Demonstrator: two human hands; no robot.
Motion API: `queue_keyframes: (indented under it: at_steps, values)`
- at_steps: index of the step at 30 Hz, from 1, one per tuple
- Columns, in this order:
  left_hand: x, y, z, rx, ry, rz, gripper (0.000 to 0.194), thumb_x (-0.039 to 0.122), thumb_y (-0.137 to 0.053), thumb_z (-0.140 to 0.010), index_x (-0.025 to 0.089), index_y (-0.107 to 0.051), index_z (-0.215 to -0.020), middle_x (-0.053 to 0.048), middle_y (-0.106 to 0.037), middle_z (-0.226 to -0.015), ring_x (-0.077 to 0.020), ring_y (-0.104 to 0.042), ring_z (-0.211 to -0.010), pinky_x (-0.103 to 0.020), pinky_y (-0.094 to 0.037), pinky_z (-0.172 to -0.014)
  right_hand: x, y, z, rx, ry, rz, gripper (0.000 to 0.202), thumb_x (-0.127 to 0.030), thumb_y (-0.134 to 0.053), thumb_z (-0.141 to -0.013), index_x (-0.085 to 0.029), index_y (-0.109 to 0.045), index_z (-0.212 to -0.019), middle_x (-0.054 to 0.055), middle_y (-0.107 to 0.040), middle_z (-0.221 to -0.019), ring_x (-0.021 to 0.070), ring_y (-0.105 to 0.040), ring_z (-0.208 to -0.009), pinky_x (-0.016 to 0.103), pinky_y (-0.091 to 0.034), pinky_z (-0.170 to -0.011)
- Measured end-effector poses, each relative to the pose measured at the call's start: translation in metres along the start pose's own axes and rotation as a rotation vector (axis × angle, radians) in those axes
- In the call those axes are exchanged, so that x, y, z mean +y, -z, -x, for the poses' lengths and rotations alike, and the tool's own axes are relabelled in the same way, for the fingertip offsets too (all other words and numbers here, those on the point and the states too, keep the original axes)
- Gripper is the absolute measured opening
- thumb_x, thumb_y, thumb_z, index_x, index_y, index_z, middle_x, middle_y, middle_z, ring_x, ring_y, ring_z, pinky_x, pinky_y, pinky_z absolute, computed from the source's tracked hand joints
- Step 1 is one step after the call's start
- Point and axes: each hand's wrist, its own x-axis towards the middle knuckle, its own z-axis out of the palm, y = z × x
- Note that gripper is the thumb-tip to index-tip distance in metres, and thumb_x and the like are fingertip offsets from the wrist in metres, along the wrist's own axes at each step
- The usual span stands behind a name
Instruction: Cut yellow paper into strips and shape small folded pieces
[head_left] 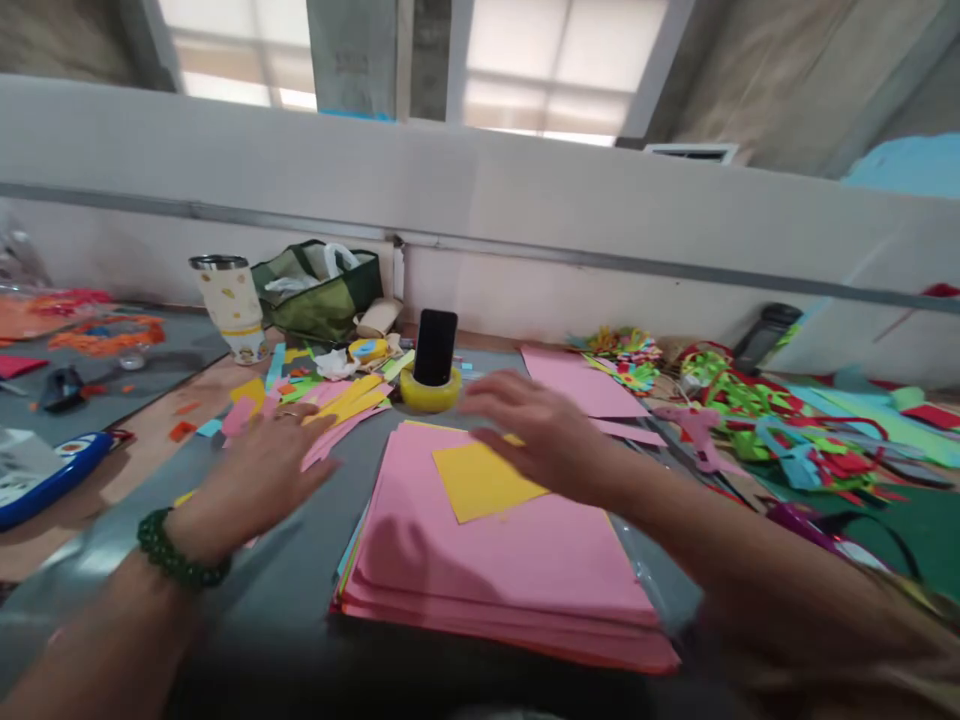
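A stack of pink paper sheets (pixel 487 570) lies in the middle of the grey table mat, with a yellow paper piece (pixel 484 480) on top. My left hand (pixel 262 465), a green bead bracelet at its wrist, is spread beside yellow and pink paper strips (pixel 349 405); its fingertips are at their near edge. Over the far right part of the stack hovers my right hand (pixel 529 425), blurred, its fingers apart and nothing seen in them. A black phone (pixel 436 347) stands in a yellow tape roll (pixel 430 390) beyond the stack.
A patterned tumbler (pixel 232 308) and a green bag (pixel 319 295) stand at the back left. On the right are a pink glue gun (pixel 697 435), colourful paper loops (pixel 780 420) and a dark bottle (pixel 765 338). Pink sheets (pixel 581 380) lie near the wall.
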Motion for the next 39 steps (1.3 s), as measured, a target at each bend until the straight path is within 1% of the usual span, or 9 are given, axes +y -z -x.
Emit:
queue_keyframes:
  at_steps: [3, 5, 8, 12, 17, 22, 26, 31, 39]
  values:
    - [0.06, 0.005, 0.009, -0.03, -0.203, 0.153, 0.056, 0.056, -0.05, -0.084, 0.022, -0.051, -0.128, -0.013, -0.049, -0.134, -0.0297, -0.045, -0.122, -0.044, -0.035, -0.101, 0.009, 0.044, 0.071, 0.146, -0.343, 0.058, 0.02, -0.029, -0.05, -0.09, -0.023, -0.061, -0.106, 0.006, -0.066, -0.101, 0.0211, -0.06, -0.097, 0.037, -0.049, -0.083]
    - [0.1, 0.001, 0.01, -0.11, -0.296, 0.201, 0.071, 0.062, -0.054, -0.078, 0.019, -0.044, -0.135, -0.016, -0.042, -0.141, -0.0319, -0.037, -0.129, -0.047, -0.032, -0.104, 0.007, 0.047, 0.109, 0.138, -0.532, 0.102, 0.024, -0.036, -0.051, -0.089, -0.024, -0.061, -0.107, 0.006, -0.066, -0.104, 0.0242, -0.061, -0.1, 0.042, -0.048, -0.087]
    - [0.143, -0.012, 0.001, -0.16, -0.373, 0.204, 0.071, 0.059, -0.05, -0.083, 0.016, -0.039, -0.138, -0.022, -0.038, -0.141, -0.035, -0.033, -0.132, -0.049, -0.035, -0.101, -0.007, 0.022, 0.144, 0.056, -0.657, -0.007, 0.033, -0.039, -0.05, -0.089, -0.022, -0.056, -0.117, 0.01, -0.057, -0.125, 0.0249, -0.055, -0.114, 0.043, -0.047, -0.094]
    - [0.164, -0.023, -0.017, -0.197, -0.308, 0.163, 0.044, 0.032, -0.047, -0.089, 0.006, -0.05, -0.124, -0.025, -0.055, -0.119, -0.033, -0.054, -0.11, -0.04, -0.048, -0.083, -0.021, -0.018, 0.156, -0.069, -0.737, -0.091, 0.039, -0.037, -0.052, -0.087, -0.02, -0.056, -0.121, 0.013, -0.053, -0.132, 0.0265, -0.051, -0.12, 0.045, -0.045, -0.097]
    - [0.166, -0.026, -0.029, -0.246, -0.335, 0.102, 0.028, 0.003, -0.047, -0.077, 0.005, -0.06, -0.102, -0.019, -0.064, -0.093, -0.0287, -0.063, -0.086, -0.036, -0.049, -0.073, -0.028, -0.033, 0.156, -0.132, -0.749, -0.172, 0.038, -0.036, -0.048, -0.088, -0.02, -0.057, -0.122, 0.012, -0.055, -0.13, 0.025, -0.052, -0.119, 0.043, -0.045, -0.098]
    - [0.147, -0.02, -0.022, -0.22, -0.336, 0.137, 0.029, 0.006, -0.038, -0.084, 0.013, -0.063, -0.098, -0.014, -0.067, -0.089, -0.0241, -0.064, -0.085, -0.033, -0.048, -0.073, -0.022, -0.037, 0.147, -0.107, -0.641, -0.088, 0.044, -0.019, -0.054, -0.082, -0.018, -0.052, -0.127, 0.013, -0.052, -0.134, 0.0261, -0.048, -0.122, 0.046, -0.041, -0.101]
    - [0.121, -0.011, -0.01, -0.205, -0.304, 0.136, 0.025, 0.012, -0.042, -0.082, 0.016, -0.066, -0.09, -0.011, -0.069, -0.086, -0.0228, -0.064, -0.083, -0.033, -0.047, -0.077, -0.012, -0.039, 0.14, -0.234, -0.54, -0.013, 0.041, -0.006, -0.051, -0.078, -0.014, -0.06, -0.117, 0.014, -0.059, -0.125, 0.0282, -0.053, -0.116, 0.047, -0.041, -0.099]
    - [0.096, -0.007, -0.003, -0.179, -0.244, 0.145, 0.026, 0.012, -0.045, -0.079, 0.018, -0.07, -0.084, -0.009, -0.071, -0.091, -0.0212, -0.064, -0.088, -0.033, -0.044, -0.087, -0.018, -0.035, 0.13, -0.31, -0.51, -0.122, 0.026, -0.021, -0.05, -0.087, -0.019, -0.066, -0.107, 0.011, -0.066, -0.112, 0.0238, -0.062, -0.099, 0.039, -0.051, -0.085]
    - [0.072, -0.024, 0.009, -0.176, -0.17, 0.522, 0.039, 0.011, -0.044, -0.078, 0.025, -0.072, -0.101, 0.0, -0.065, -0.119, -0.017, -0.06, -0.109, -0.025, -0.042, -0.096, -0.031, -0.039, 0.139, -0.278, -0.524, -0.202, 0.04, -0.044, -0.056, -0.083, -0.021, -0.061, -0.115, 0.01, -0.063, -0.12, 0.0258, -0.061, -0.105, 0.043, -0.051, -0.09]
